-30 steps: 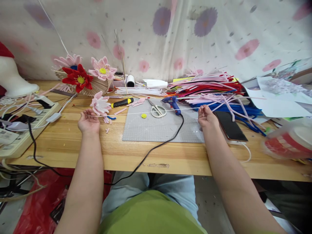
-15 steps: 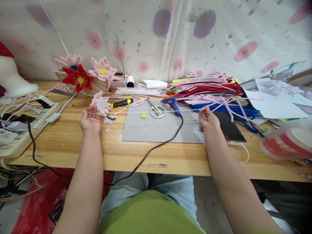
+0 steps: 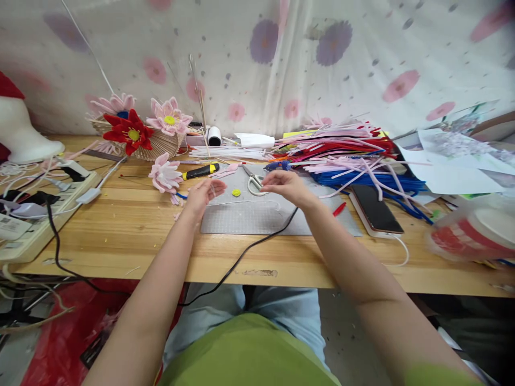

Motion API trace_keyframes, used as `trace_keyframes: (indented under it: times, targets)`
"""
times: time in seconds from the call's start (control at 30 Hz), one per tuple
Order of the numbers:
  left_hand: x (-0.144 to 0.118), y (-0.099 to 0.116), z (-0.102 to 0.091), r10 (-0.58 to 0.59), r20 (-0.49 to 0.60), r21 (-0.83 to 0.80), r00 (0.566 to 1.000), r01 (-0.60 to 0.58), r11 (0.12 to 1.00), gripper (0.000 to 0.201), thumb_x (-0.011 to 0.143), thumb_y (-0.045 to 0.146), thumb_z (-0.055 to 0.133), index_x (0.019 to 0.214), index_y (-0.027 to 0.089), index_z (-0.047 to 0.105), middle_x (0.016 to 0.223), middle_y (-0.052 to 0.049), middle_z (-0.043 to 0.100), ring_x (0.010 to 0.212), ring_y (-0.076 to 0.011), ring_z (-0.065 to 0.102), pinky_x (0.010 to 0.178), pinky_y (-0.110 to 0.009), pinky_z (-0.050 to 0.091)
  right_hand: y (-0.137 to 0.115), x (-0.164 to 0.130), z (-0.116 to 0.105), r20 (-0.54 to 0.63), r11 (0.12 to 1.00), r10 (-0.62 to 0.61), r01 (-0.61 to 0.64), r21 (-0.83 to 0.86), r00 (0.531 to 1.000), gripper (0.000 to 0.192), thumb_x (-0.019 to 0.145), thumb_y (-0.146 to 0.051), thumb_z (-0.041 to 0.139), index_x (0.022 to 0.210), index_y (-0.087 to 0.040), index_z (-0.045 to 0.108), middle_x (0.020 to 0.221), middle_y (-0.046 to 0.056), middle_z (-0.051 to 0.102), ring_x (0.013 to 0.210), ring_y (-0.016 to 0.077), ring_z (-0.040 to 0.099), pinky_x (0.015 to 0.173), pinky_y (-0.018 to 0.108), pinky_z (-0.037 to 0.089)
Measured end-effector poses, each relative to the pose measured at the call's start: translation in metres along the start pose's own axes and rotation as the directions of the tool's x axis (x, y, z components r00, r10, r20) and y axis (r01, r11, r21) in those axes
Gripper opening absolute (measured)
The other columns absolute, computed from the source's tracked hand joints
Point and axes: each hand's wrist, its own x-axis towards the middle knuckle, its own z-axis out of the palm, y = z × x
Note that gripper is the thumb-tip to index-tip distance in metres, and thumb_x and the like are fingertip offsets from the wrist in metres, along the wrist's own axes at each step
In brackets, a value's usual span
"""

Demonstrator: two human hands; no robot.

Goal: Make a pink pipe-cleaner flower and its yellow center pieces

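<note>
A glue gun [image 3: 277, 165], scissors [image 3: 251, 172] and piled pipe cleaners [image 3: 350, 146] crowd a wooden table [image 3: 225, 260] beside fuzzy flowers [image 3: 132, 134] in a craft workspace.

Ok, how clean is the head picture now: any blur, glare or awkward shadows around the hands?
Head view: soft, fairly even light over the grey mat, no harsh glare or hard shadows around the left hand and right hand; head view, centre: the white thread is thin and faint against the mat; head view, right edge: the red-and-white tub is smeared.

Phone [image 3: 378, 209] at right, power strip [image 3: 40, 238] at left — floral curtain [image 3: 225, 48] behind
</note>
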Motion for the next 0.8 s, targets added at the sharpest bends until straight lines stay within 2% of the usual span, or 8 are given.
trace_keyframes:
  times: [0.07,0.13,0.2,0.3,0.43,0.57,0.7,0.8]
  targets:
    - [-0.004,-0.003,0.019,-0.12,0.115,0.026,0.986,0.118,0.993,0.022,0.081,0.028,0.053,0.083,0.009,0.064,0.08,-0.011,0.069,0.079,-0.0177,0.066,0.083,-0.036,0.049,-0.006,0.015,0.024,-0.014,0.999,-0.051,0.051,0.004,0.999,0.026,0.056,-0.031,0.074,0.072,-0.015,0.063,0.066,0.0,0.062,0.063,0.0111,0.057,0.061,0.024,0.044]
    - [-0.009,-0.007,0.031,-0.164,0.181,-0.001,0.97,0.167,0.986,0.022,0.082,0.027,0.052,0.087,0.009,0.064,0.084,-0.012,0.069,0.082,-0.0184,0.065,0.086,-0.037,0.047,-0.004,0.027,0.044,-0.028,0.995,-0.081,0.082,0.048,0.996,0.024,0.058,-0.031,0.072,0.074,-0.016,0.063,0.069,0.0,0.063,0.066,0.0116,0.058,0.063,0.025,0.045]
    - [-0.012,-0.011,0.035,-0.186,0.207,-0.052,0.96,0.201,0.978,0.023,0.084,0.027,0.049,0.088,0.009,0.063,0.084,-0.012,0.069,0.083,-0.0184,0.065,0.084,-0.036,0.048,0.003,0.035,0.06,-0.04,0.995,-0.059,0.062,0.072,0.997,0.024,0.059,-0.032,0.07,0.075,-0.016,0.063,0.07,0.0,0.063,0.066,0.0118,0.057,0.063,0.026,0.046]
    - [-0.014,-0.018,0.031,-0.252,0.212,-0.092,0.944,0.276,0.957,0.023,0.086,0.026,0.046,0.088,0.01,0.061,0.08,-0.011,0.068,0.079,-0.017,0.065,0.076,-0.032,0.05,0.02,0.037,0.076,-0.084,0.994,0.024,-0.014,0.111,0.996,0.024,0.059,-0.032,0.069,0.077,-0.017,0.063,0.07,0.0,0.063,0.066,0.0128,0.058,0.064,0.027,0.047]
    - [-0.016,-0.022,0.023,-0.327,0.182,-0.087,0.927,0.347,0.934,0.02,0.085,0.027,0.048,0.083,0.011,0.058,0.066,-0.005,0.062,0.061,-0.0115,0.061,0.06,-0.024,0.049,0.038,0.032,0.088,-0.171,0.989,0.061,-0.036,0.146,0.983,0.025,0.06,-0.029,0.068,0.082,-0.017,0.066,0.073,0.002,0.066,0.071,0.0142,0.061,0.071,0.029,0.048]
    - [-0.022,-0.021,0.025,-0.341,0.214,-0.078,0.916,0.364,0.928,0.021,0.08,0.031,0.057,0.073,0.012,0.053,0.055,0.002,0.048,0.047,-0.0054,0.047,0.043,-0.016,0.038,0.047,0.029,0.097,-0.218,0.992,0.054,-0.027,0.127,0.974,0.028,0.062,-0.029,0.065,0.087,-0.017,0.068,0.076,0.002,0.068,0.073,0.0142,0.062,0.077,0.03,0.048]
    - [-0.026,-0.02,0.03,-0.347,0.249,-0.064,0.904,0.372,0.926,0.03,0.074,0.036,0.063,0.065,0.013,0.047,0.052,0.005,0.038,0.044,-0.0031,0.038,0.039,-0.013,0.029,0.049,0.028,0.101,-0.165,0.971,0.108,-0.068,0.231,0.98,0.028,0.062,-0.033,0.065,0.086,-0.018,0.068,0.078,0.002,0.068,0.072,0.0134,0.062,0.073,0.029,0.05]
    - [-0.025,-0.022,0.029,-0.334,0.248,-0.052,0.909,0.357,0.933,0.028,0.071,0.035,0.066,0.068,0.012,0.05,0.052,0.006,0.035,0.043,-0.0027,0.036,0.038,-0.013,0.026,0.047,0.026,0.099,-0.1,0.939,0.129,-0.089,0.332,0.987,0.032,0.062,-0.039,0.066,0.088,-0.019,0.067,0.081,0.002,0.069,0.074,0.0138,0.062,0.073,0.029,0.051]
